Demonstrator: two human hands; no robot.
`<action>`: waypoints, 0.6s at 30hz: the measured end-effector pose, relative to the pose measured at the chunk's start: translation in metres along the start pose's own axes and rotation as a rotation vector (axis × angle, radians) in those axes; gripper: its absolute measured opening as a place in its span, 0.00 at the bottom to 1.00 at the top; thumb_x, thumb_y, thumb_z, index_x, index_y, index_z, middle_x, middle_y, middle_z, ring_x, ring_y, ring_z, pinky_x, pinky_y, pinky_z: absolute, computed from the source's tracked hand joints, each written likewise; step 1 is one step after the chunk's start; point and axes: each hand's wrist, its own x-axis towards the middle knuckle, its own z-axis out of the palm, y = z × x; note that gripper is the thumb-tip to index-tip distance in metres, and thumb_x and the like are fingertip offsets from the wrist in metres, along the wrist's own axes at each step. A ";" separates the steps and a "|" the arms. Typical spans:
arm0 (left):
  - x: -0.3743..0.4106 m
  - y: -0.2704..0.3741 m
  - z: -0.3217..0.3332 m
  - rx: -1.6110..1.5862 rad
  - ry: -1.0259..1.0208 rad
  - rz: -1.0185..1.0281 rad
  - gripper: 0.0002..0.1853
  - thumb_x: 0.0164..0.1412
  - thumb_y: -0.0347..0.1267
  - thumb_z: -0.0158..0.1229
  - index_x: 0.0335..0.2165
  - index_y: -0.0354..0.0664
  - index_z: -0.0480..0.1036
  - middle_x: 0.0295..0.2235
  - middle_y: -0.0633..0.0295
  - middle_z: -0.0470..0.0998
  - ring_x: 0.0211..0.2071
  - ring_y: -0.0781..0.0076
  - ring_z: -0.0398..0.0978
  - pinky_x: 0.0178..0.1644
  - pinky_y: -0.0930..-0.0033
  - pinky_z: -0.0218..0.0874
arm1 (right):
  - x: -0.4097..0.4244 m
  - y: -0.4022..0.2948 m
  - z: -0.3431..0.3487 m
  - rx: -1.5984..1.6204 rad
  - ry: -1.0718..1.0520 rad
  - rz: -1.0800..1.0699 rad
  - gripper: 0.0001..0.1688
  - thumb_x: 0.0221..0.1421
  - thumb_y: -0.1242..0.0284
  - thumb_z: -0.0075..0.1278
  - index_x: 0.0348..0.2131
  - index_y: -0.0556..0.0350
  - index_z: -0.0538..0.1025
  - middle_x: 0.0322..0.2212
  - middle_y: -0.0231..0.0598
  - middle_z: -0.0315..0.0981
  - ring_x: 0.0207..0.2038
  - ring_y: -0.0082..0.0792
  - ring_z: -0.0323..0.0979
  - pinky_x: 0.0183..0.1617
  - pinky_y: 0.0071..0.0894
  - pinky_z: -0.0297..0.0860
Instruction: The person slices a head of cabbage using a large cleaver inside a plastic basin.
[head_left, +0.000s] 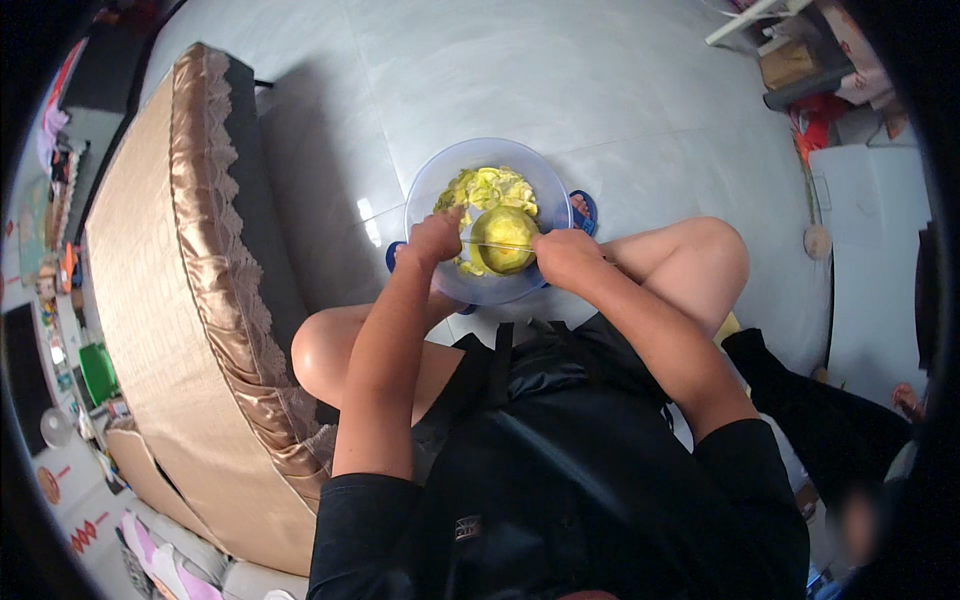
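A clear plastic basin (486, 150) stands on the floor between the knees. In its lower half rests a large round yellow-green fruit (504, 259), partly pared to a yellow surface; its exact kind is unclear. Across the fruit's top runs a thin straight blade (491, 244), spanning from one hand to the other. My right hand (568, 256) is closed around its right end at the basin's edge, hiding any handle. My left hand (437, 236) grips the left end, fingers partly hidden. Beyond the fruit lie heaped yellow and green parings (491, 187).
A couch or bench with a tan cover (150, 225) and lace trim runs along the left. Blue slippers (583, 212) flank the basin on grey floor tiles (480, 75). On the right are a pale cabinet (866, 255) and another person in a black sleeve (817, 412).
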 end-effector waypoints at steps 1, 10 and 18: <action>0.005 -0.010 -0.004 -0.138 -0.051 -0.100 0.30 0.53 0.29 0.52 0.57 0.44 0.65 0.47 0.42 0.76 0.48 0.46 0.75 0.53 0.54 0.66 | 0.000 -0.002 0.001 0.005 0.001 0.003 0.11 0.48 0.78 0.48 0.30 0.61 0.82 0.31 0.53 0.80 0.35 0.50 0.80 0.37 0.48 0.76; 0.007 -0.034 0.061 -1.623 0.587 -0.953 0.40 0.57 0.46 0.56 0.62 0.35 0.57 0.58 0.47 0.67 0.59 0.52 0.65 0.61 0.59 0.56 | 0.010 -0.007 0.002 -0.008 0.059 -0.032 0.11 0.48 0.77 0.48 0.28 0.60 0.82 0.30 0.53 0.80 0.34 0.52 0.80 0.37 0.47 0.76; 0.020 0.014 0.092 -2.096 0.741 -0.807 0.46 0.58 0.53 0.58 0.60 0.27 0.54 0.56 0.44 0.67 0.55 0.53 0.67 0.59 0.56 0.58 | 0.008 -0.025 -0.006 -0.002 -0.014 -0.013 0.11 0.49 0.77 0.47 0.31 0.59 0.80 0.30 0.52 0.80 0.34 0.52 0.79 0.38 0.50 0.75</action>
